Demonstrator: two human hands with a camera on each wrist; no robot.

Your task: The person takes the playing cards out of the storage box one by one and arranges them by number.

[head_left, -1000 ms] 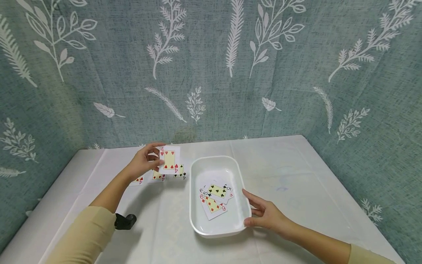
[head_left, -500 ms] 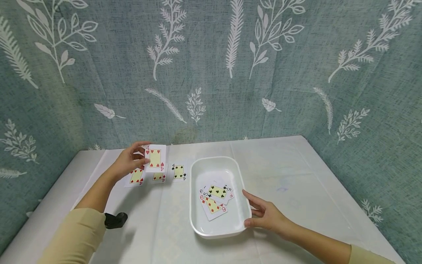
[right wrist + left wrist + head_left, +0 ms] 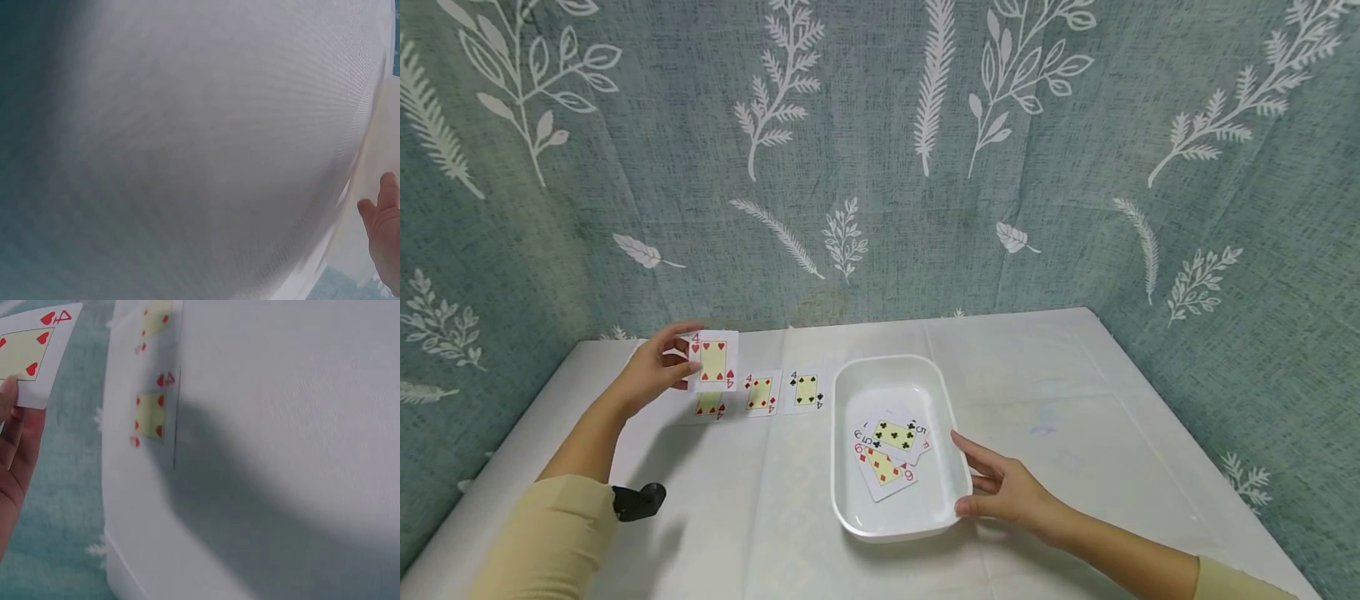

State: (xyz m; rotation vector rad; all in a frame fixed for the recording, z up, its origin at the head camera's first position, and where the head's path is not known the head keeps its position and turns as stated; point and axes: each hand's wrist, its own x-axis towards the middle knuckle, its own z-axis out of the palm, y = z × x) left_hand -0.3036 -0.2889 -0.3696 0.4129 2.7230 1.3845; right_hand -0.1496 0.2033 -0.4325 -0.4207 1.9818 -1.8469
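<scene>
My left hand (image 3: 658, 371) pinches a four of hearts card (image 3: 712, 362) upright above the far left of the table; the same card (image 3: 30, 353) shows in the left wrist view. Below it lie three face-up fours in a row: a red one (image 3: 708, 406), a four of diamonds (image 3: 761, 393) and a black four (image 3: 806, 390). My right hand (image 3: 1000, 492) holds the right rim of a white plastic tub (image 3: 850, 508). Inside the tub lie a five of clubs (image 3: 895, 436) and a six of diamonds (image 3: 883, 469), with another card partly hidden under them.
A white cloth covers the table (image 3: 1075, 392). A small black object (image 3: 638, 501) sits by my left sleeve near the front left. A teal leaf-print curtain (image 3: 880, 150) hangs behind and along both sides.
My left hand has carried the four of hearts leftward, from near the black four to above the leftmost card. The right hand and tub have stayed put.
</scene>
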